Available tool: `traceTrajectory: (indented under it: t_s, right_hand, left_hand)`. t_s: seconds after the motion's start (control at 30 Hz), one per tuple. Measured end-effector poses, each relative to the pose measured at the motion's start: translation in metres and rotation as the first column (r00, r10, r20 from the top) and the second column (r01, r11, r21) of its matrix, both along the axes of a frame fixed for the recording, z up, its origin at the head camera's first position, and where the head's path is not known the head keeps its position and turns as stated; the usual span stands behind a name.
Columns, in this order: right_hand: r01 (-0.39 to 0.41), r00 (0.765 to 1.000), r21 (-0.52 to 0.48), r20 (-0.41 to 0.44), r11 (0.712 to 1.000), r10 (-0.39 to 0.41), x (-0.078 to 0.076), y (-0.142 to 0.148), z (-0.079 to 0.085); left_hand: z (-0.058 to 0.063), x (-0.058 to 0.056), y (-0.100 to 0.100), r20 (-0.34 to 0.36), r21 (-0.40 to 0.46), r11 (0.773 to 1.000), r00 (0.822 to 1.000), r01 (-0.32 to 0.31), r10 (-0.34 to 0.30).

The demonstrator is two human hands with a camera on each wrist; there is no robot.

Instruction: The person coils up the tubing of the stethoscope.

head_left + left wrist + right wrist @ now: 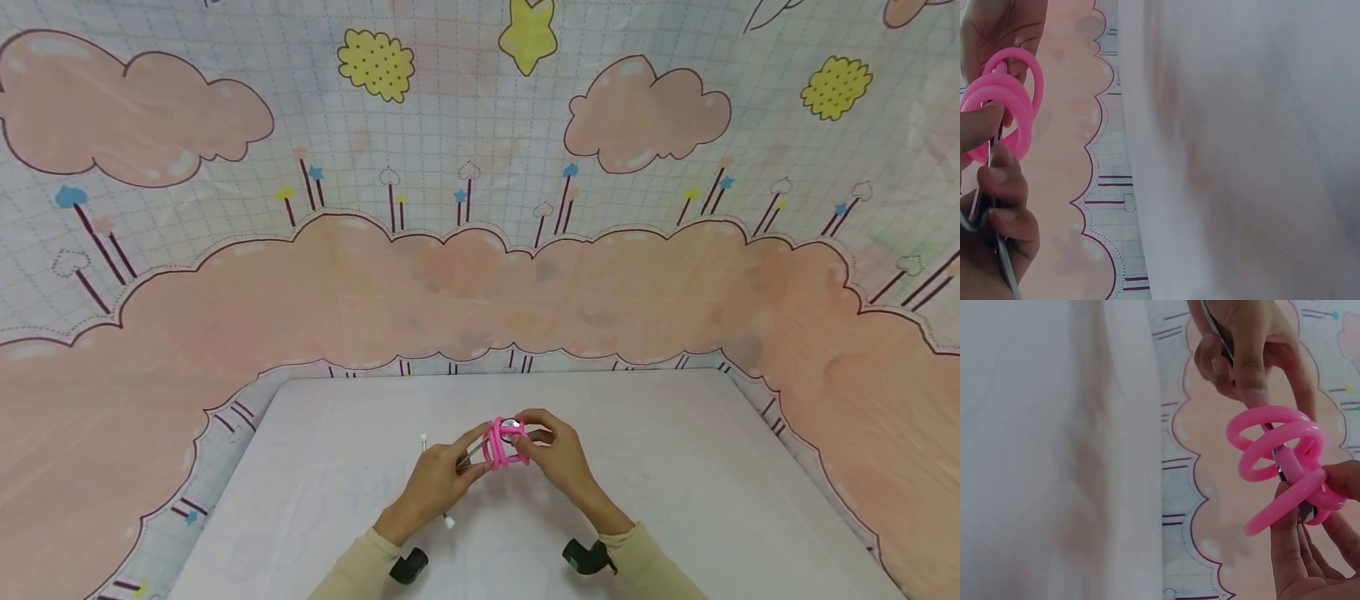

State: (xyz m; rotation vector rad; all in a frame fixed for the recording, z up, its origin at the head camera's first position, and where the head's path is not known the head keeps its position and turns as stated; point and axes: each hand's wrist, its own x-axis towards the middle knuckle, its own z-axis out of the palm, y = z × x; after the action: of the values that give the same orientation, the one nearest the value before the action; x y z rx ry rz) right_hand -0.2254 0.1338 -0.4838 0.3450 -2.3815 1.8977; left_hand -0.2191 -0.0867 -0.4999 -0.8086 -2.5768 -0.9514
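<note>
Both hands hold a stethoscope with pink tubing (492, 443) above the table, near its middle. The tubing is coiled in several loops around the metal part. My left hand (435, 479) grips the metal ear tubes (1002, 256), its thumb and forefinger at the near end of the coil. White ear tips (448, 522) stick out on either side of that hand. At the other end of the coil, my right hand (558, 457) pinches the pink loops (1291, 500) with thumb and fingers, beside the round chest piece (510, 428). In the right wrist view, the loops partly cover the chest piece.
A white-covered table (337, 417) lies under the hands. Behind it hangs a patterned cloth (465, 292) with clouds and stars. Black devices (408, 567) are worn at both wrists, below the sleeves.
</note>
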Motion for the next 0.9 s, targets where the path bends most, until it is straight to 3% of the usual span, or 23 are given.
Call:
traceTrajectory:
  t_s: [0.23, 0.4, 0.63, 0.9]
  right_hand:
    - [-0.007, 0.997, -0.052, 0.073, 0.999, 0.011, -0.005, 0.001, -0.004]
    - [0.017, 0.990, -0.098, 0.141, 0.995, -0.004, -0.010, 0.000, -0.009]
    - [0.054, 0.985, -0.097, 0.168, 0.994, -0.037, -0.021, -0.001, -0.018]
    - [0.097, 0.976, -0.087, 0.203, 0.992, -0.077, -0.034, 0.000, -0.030]
  left_hand:
    - [-0.005, -0.011, -0.003, 0.069, -0.033, 0.999, 0.998, 0.017, -0.014]
    - [-0.013, -0.020, -0.005, 0.107, -0.014, 1.000, 0.994, 0.018, -0.017]
    - [-0.022, -0.033, -0.004, 0.126, 0.019, 1.000, 0.992, 0.020, -0.023]
    - [-0.030, -0.051, -0.003, 0.214, 0.078, 0.997, 0.976, 0.020, -0.037]
